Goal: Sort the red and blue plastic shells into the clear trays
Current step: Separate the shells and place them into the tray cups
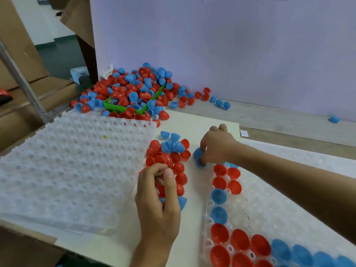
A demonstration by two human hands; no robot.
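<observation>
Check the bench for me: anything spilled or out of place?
Yes. The green bin is overfilled, and shells have spilled along the wall. One stray blue shell lies far right, away from the pile.

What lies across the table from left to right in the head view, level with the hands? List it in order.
Empty clear tray → left hand over the loose red and blue shells → right hand gripping a blue shell → partly filled clear tray.
</observation>
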